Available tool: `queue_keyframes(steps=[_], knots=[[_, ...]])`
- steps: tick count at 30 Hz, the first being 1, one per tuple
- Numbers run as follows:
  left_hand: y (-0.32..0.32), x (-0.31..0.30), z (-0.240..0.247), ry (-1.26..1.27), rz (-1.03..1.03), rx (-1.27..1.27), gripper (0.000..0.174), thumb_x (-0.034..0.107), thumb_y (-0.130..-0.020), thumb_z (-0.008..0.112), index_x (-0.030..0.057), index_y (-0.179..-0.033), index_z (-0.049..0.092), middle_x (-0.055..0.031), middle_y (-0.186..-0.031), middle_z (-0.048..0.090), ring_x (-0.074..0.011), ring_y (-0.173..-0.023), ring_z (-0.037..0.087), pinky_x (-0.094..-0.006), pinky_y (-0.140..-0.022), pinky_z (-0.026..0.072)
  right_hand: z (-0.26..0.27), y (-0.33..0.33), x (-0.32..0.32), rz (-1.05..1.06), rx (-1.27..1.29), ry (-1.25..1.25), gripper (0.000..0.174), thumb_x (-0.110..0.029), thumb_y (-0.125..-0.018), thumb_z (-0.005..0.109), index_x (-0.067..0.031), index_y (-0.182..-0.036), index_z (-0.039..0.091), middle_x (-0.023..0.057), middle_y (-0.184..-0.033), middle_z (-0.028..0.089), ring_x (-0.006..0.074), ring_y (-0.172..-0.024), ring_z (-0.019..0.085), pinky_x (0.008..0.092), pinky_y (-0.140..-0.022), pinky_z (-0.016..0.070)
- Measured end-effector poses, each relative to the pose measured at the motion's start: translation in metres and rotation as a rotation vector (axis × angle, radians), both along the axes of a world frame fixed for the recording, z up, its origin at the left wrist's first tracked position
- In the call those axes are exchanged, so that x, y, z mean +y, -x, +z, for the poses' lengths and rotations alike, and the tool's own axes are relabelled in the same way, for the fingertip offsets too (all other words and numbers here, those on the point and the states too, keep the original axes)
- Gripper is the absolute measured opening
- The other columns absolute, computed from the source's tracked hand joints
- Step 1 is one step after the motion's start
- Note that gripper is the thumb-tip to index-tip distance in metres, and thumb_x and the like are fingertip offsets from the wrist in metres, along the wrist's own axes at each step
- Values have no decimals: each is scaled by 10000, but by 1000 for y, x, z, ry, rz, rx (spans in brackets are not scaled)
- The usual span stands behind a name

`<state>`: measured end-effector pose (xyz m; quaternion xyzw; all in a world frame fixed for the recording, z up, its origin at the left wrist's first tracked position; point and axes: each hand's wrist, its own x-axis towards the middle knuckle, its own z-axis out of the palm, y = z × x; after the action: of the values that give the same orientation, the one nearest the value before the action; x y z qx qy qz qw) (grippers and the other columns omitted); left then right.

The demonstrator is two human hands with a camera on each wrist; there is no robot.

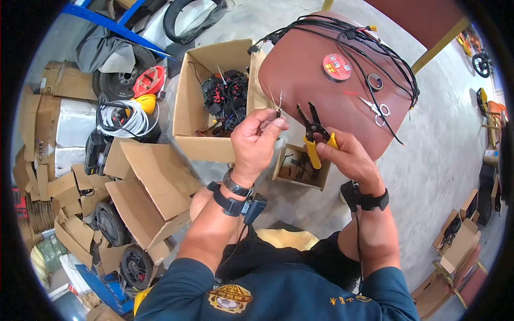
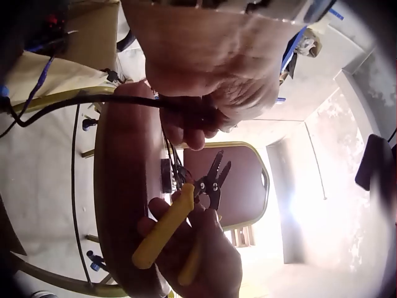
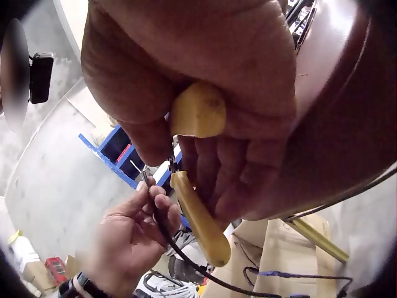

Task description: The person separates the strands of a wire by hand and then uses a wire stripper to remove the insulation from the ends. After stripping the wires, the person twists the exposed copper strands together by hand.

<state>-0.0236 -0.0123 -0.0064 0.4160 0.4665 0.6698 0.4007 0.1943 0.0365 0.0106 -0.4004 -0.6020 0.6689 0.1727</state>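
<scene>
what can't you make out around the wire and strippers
Tip of the wire: too small in the head view, blurred in the right wrist view.
Head of the strippers: covered by the right hand in the right wrist view.
Label on the red disc: too small to read, head view.

Scissors (image 1: 376, 111) and tape roll (image 1: 375, 81) on a brown chair seat (image 1: 300, 80); cardboard box (image 1: 190, 101) of black connectors (image 1: 227, 96) beside it

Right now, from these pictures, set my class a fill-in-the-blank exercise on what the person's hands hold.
The right hand grips wire strippers with ____ handles.
The left hand pinches the end of a thin black ____.
The scissors lie on the maroon ____ seat.
Missing words: yellow; wire; chair.
</scene>
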Motion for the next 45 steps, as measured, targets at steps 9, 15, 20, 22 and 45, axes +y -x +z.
queue_keyframes(steps=[9, 15, 20, 22, 45], knots=[[2, 12, -3, -62, 139, 243, 177, -53, -865, 676, -14, -1025, 612, -90, -938, 676, -161, -838, 668, -278, -769, 546, -2, 7, 3, 5, 32, -45, 209, -204, -956, 607, -30, -1071, 622, -19, -818, 572, 72, -774, 485, 264, -696, 437], [3, 20, -3, -86, 193, 354, 181, -25, -844, 722, -12, -1005, 641, -58, -920, 666, -92, -803, 616, -225, -718, 507, -3, 4, 7, 20, 40, -29, 221, -202, -959, 605, -35, -1103, 623, -11, -839, 590, 74, -787, 498, 261, -711, 443], [-1, 28, 0, -104, 237, 338, 141, 3, -820, 748, -16, -934, 668, -37, -868, 670, -65, -719, 541, -217, -651, 460, 7, 5, 11, 41, -7, -3, 237, -173, -973, 583, -12, -1144, 619, 10, -967, 638, 79, -901, 537, 258, -826, 443], [-1, 29, 0, -64, 192, 286, 129, 5, -844, 721, -18, -958, 666, -38, -888, 673, -70, -749, 573, -218, -667, 476, 8, 5, 13, 47, -14, 19, 245, -156, -980, 572, 0, -1164, 616, 24, -1030, 661, 86, -957, 560, 260, -881, 444], [-5, 44, 1, 104, -15, 62, 171, -17, -857, 708, -37, -1024, 677, -44, -884, 695, -93, -788, 644, -226, -739, 532, 16, -3, 11, -108, -68, -167, 271, -136, -939, 618, 4, -1169, 594, 61, -862, 631, 123, -817, 551, 295, -753, 471]])
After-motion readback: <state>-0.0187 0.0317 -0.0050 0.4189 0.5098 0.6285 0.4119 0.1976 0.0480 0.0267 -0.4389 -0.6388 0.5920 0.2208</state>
